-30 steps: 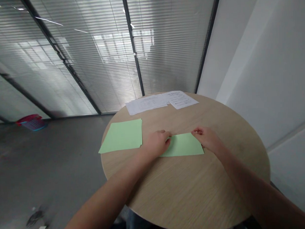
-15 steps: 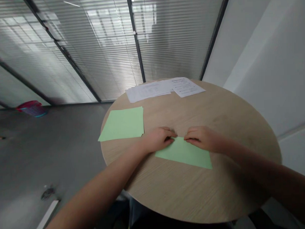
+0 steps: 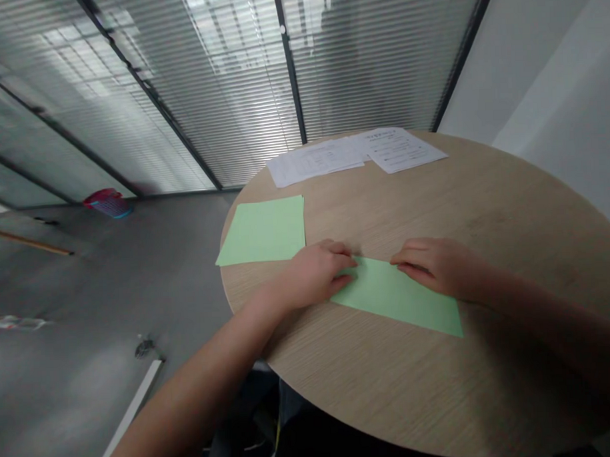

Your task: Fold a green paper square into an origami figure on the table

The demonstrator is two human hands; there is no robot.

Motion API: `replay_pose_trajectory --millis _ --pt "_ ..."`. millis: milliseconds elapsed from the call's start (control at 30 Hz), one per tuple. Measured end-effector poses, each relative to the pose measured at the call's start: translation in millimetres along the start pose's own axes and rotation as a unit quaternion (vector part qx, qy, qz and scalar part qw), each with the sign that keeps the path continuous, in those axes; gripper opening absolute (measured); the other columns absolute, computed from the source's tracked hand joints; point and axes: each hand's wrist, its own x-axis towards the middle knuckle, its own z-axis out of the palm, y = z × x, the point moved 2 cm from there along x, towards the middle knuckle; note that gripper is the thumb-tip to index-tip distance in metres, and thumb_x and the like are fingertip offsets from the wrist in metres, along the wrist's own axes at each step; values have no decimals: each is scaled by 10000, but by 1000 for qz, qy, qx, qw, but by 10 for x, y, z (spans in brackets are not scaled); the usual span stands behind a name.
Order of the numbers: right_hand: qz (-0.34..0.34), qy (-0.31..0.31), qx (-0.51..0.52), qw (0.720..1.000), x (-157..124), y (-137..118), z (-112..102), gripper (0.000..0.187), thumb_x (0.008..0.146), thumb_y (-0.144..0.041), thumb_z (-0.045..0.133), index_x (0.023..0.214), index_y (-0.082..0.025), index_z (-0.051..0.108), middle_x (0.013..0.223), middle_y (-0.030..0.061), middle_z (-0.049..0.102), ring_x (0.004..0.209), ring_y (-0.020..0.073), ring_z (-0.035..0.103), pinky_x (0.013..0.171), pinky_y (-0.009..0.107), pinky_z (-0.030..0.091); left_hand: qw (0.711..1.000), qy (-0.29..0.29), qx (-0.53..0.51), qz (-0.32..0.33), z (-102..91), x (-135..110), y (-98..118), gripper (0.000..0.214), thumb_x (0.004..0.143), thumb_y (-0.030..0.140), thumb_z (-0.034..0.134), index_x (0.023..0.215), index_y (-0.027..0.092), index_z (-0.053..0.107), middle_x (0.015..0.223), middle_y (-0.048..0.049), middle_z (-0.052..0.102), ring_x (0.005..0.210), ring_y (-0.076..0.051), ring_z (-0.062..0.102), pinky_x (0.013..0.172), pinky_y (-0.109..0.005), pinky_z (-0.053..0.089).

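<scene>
A folded-looking strip of light green paper (image 3: 397, 292) lies on the round wooden table, its near edge slanting down to the right. At its left end, my left hand (image 3: 324, 271) has its fingers curled on the far edge, thumb on the paper. My right hand (image 3: 431, 264) pinches the same far edge farther right, fingertips together, and covers part of the right end. Between the two hands a stretch of the far edge shows.
Green sheets (image 3: 265, 231) are stacked at the table's left edge. White printed papers (image 3: 357, 152) lie at the far edge of the wooden table (image 3: 526, 261). Beyond stand glass panels with blinds (image 3: 240, 97). A pink and blue basket (image 3: 109, 203) is on the floor.
My right hand has slid rightward along the far edge, away from my left hand, so more of the edge shows. The camera view has also shifted.
</scene>
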Motion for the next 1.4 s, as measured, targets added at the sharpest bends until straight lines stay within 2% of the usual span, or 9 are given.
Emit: replay_pose_trajectory --millis 100,233,433,600,833,1000,1133,1267,1400 --pt "-22 28 -18 999 -29 -123 -32 293 1009 -189 510 1137 -181 773 1049 118 770 928 255 707 825 400 548 999 23 -23 -2 -35 -342 165 274 967 207 669 1230 149 719 1263 -120 719 1157 -247 680 1029 -416 558" --pt "-56 54 8 997 -91 -493 -2 287 989 -226 572 1201 -152 750 1190 155 755 1075 307 700 940 485 565 998 54 -35 -7 120 -654 451 291 1013 267 622 1264 142 701 1325 -134 701 1238 -252 653 1102 -445 534" --pt "-86 66 30 994 -252 -958 80 276 982 -130 555 1185 -135 742 1212 138 761 1156 300 684 1020 494 562 992 124 -28 14 295 -908 836 215 1002 243 635 1187 159 708 1142 -61 765 1044 -218 708 985 -404 601" --pt "-141 27 19 989 -428 -1106 22 278 983 -97 539 1158 -143 749 1212 105 772 1161 289 675 1060 470 540 976 219 4 0 345 -1136 880 245 950 235 725 1178 146 706 1122 -78 774 1044 -222 718 931 -368 615" --pt "-115 30 49 992 -555 -1251 -30 253 988 -132 560 1144 -176 754 1182 90 781 1151 274 683 1037 465 548 980 197 -34 -3 446 -1171 912 290 951 325 744 1187 161 704 1104 -61 780 1054 -228 708 1046 -438 563" --pt "-54 10 76 996 -487 -1144 -49 310 964 -203 618 1250 -215 736 1253 114 758 1161 303 696 1015 490 567 995 98 -15 -13 290 -1023 893 215 1029 300 619 1171 169 714 1020 -56 763 949 -212 687 902 -392 578" --pt "49 25 67 996 -278 -900 -30 461 979 -280 581 1421 -161 627 1379 179 686 1253 349 652 1057 553 541 997 4 51 50 186 -875 817 228 1071 217 508 1042 179 731 983 -54 740 898 -208 657 804 -364 560" --pt "92 -1 85 992 -56 -769 5 557 928 -237 614 1474 -137 566 1449 184 637 1328 339 605 1117 541 501 987 -8 134 91 189 -763 720 244 1066 169 483 954 165 699 987 -60 718 853 -215 627 716 -358 534" --pt "123 -49 120 984 48 -832 7 674 838 -186 705 1493 -181 548 1453 146 633 1347 308 588 1147 477 476 981 -21 163 103 235 -668 650 187 1057 176 506 943 170 655 940 -58 686 841 -218 615 684 -346 508"
